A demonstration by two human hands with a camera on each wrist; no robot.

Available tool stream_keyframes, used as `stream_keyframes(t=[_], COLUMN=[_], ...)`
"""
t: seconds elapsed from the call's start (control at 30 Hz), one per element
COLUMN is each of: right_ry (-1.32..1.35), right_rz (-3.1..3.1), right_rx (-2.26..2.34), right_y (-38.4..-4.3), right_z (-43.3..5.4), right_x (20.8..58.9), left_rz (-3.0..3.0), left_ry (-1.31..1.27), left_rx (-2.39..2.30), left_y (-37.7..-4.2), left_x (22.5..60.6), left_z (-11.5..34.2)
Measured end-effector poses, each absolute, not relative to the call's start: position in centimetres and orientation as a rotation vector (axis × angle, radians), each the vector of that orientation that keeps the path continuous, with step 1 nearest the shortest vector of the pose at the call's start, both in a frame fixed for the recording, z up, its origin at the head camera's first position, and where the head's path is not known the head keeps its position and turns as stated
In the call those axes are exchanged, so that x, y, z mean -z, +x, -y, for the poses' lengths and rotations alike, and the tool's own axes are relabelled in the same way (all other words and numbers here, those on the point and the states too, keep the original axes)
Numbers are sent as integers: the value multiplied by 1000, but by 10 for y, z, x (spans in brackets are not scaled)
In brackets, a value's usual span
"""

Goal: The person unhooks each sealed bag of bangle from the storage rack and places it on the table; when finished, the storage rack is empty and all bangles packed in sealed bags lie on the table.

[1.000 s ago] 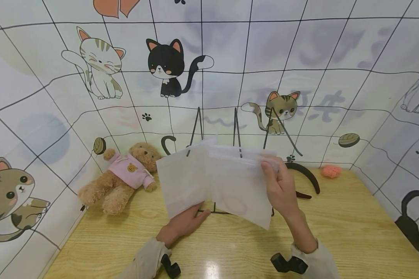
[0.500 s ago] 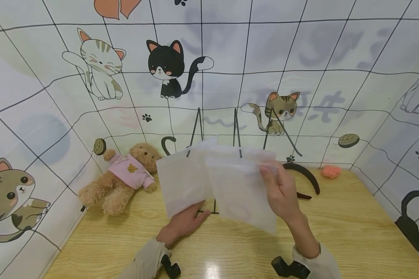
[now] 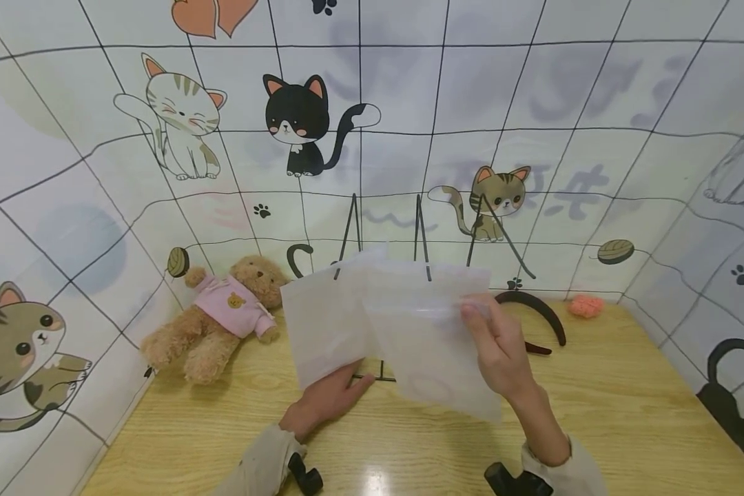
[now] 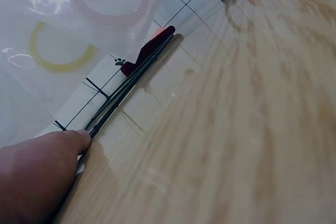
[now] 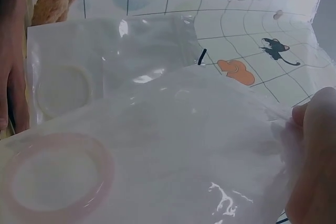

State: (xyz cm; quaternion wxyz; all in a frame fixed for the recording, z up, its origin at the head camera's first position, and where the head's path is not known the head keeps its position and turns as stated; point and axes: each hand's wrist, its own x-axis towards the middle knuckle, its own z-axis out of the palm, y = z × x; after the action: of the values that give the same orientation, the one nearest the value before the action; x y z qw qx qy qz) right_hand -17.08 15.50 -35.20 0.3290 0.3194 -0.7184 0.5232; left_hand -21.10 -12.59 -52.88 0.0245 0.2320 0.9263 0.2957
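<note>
Two frosted plastic zip bags hang side by side on a black wire rack [image 3: 428,273]. The left bag [image 3: 325,324] holds a yellow ring [image 4: 63,69]. Inside the right bag [image 3: 434,351] is a pink ring [image 5: 58,208]. My right hand [image 3: 502,348] pinches the right bag near its upper right edge, thumb in front, and the bag slants out toward the lower right. My left hand [image 3: 328,396] rests low at the rack's base, its thumb against the wire in the left wrist view. The left bag covers part of that hand's fingers in the head view.
A teddy bear [image 3: 223,317] in a pink top leans at the back left. Behind the right hand lies a dark curved headband [image 3: 542,310], with a fluffy coral-pink item [image 3: 585,306] farther right. A cat-print sheet [image 3: 397,89] covers the walls around the wooden table [image 3: 595,413].
My right hand has drawn slightly down and right, pulling the right bag's lower corner outward. The bag's top is still at the hook. The left hand keeps its place.
</note>
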Motion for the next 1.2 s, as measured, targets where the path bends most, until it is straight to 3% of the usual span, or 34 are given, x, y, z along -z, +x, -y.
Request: stream_keyframes(t=[0.5,0.73,1.2], right_ry=[912,935,688], right_rz=[1871,1751,1694], right_rx=[-1319,-1414,-1518], right_y=[-156,-138,-102], right_z=[-162,-187,-255], right_x=[369,374,384], left_rz=[-2897,-2839,-2885], left_ry=[733,667,672], left_rx=[-882,-902,-874], left_y=[-210,-210,-210], left_x=[529,531,529], left_z=[127,130,126])
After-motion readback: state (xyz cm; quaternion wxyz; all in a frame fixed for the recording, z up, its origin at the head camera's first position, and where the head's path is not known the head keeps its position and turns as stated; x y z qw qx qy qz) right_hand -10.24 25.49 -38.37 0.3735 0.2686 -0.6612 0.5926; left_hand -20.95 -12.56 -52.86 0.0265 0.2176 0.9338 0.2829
